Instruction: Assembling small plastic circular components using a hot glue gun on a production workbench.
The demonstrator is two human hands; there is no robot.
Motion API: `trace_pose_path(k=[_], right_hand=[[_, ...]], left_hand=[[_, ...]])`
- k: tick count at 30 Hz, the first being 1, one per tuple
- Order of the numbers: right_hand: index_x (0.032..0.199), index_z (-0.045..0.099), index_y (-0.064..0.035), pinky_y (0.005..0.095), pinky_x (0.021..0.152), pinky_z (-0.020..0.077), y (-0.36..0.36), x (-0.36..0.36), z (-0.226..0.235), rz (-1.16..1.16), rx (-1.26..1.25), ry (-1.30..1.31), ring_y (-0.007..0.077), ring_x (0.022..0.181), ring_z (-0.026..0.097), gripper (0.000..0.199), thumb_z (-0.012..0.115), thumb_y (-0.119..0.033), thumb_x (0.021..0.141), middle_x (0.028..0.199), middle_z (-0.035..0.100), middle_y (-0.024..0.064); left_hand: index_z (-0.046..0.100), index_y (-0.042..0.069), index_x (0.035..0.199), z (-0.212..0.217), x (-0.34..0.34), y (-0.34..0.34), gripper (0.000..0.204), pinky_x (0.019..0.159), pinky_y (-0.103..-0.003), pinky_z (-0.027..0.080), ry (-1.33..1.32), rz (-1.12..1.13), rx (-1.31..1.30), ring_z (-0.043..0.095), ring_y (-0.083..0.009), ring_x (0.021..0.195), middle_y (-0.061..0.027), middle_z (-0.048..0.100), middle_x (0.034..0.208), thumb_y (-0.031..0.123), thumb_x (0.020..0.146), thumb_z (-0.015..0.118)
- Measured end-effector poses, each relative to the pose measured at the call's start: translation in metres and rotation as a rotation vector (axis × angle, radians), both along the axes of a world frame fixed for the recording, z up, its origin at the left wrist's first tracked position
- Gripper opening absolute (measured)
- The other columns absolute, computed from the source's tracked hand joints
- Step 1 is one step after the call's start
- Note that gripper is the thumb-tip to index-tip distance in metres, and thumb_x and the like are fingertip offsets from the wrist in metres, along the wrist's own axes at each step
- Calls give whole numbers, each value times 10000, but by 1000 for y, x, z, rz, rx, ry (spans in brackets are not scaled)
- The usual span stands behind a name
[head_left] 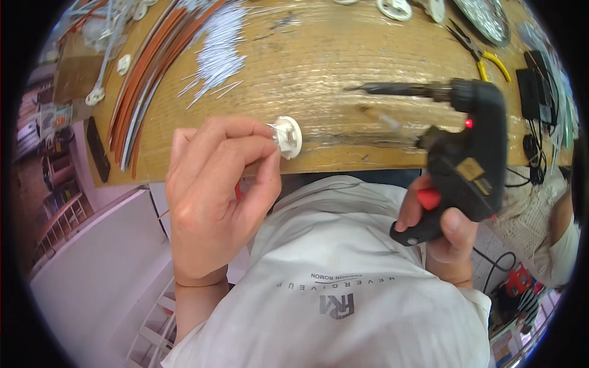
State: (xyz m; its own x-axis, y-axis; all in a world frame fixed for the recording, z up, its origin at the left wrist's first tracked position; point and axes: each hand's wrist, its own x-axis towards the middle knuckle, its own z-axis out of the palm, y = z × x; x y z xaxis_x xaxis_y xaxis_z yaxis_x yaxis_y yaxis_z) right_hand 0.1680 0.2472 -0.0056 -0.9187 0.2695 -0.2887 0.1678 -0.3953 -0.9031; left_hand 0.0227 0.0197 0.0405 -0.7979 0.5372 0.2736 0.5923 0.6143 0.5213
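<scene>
My left hand (215, 190) is closed in a pinch, thumb and forefinger at the near side of a small round white plastic part (292, 140). That part is held tilted just over the table's front edge, and a thin pale wire or lead shows by the fingertips. In my right hand (452, 236) is a black soldering gun (481, 141), gripped by its handle, with a red trigger and a lit red light. The gun's dark tip points left, above the tabletop and apart from the white part.
The wooden table (319, 61) carries a pile of short white wires (219, 52) and a bundle of orange and grey strips (138, 80). Yellow-handled pliers (481, 55), a metal dish (486, 19), white round parts (394, 8) and a black box with cables (538, 89) lie farther right.
</scene>
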Motion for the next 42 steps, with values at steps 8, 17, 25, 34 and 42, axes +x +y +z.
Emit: trace_pose_path(k=[8, 17, 25, 34, 42], right_hand=[[1289, 482, 151, 306, 540, 487, 10, -33, 5, -65, -12, 348, 214, 565, 545, 577, 492, -342, 987, 766, 571, 150], [1302, 468, 176, 306, 520, 521, 12, -57, 1, -151, 9, 346, 201, 621, 569, 544, 466, -273, 995, 1026, 594, 241], [1282, 505, 158, 313, 509, 502, 14, -54, 5, -136, 29, 261, 217, 578, 576, 531, 443, -290, 1002, 722, 566, 154], [1433, 407, 149, 388, 726, 627, 21, -74, 12, -171, -46, 247, 310, 765, 732, 626, 470, -301, 1002, 912, 678, 229], [1381, 465, 161, 384, 708, 646, 32, -69, -5, -124, 151, 287, 333, 764, 753, 595, 532, -270, 976, 918, 712, 272]], left_hand=[[698, 19, 873, 38, 12, -111, 136, 636, -322, 484, -385, -22, -63, 624, -218, 679, -76, 697, 823, -17, 760, 765], [680, -32, 943, -155, 18, -256, 118, 675, -297, 520, -596, 533, -267, 622, -126, 700, -80, 693, 781, 84, 961, 684], [716, -25, 1088, -203, 32, -253, 279, 802, -452, 563, -332, 392, -432, 714, -417, 880, -236, 744, 953, 174, 893, 722], [722, -31, 1103, 7, -10, -91, 263, 800, -377, 554, -807, -272, -125, 719, -309, 871, -173, 747, 986, 87, 871, 758], [699, 36, 851, 7, -127, 20, 184, 769, -444, 471, 441, -89, -174, 662, -310, 878, -112, 683, 890, 206, 867, 767]])
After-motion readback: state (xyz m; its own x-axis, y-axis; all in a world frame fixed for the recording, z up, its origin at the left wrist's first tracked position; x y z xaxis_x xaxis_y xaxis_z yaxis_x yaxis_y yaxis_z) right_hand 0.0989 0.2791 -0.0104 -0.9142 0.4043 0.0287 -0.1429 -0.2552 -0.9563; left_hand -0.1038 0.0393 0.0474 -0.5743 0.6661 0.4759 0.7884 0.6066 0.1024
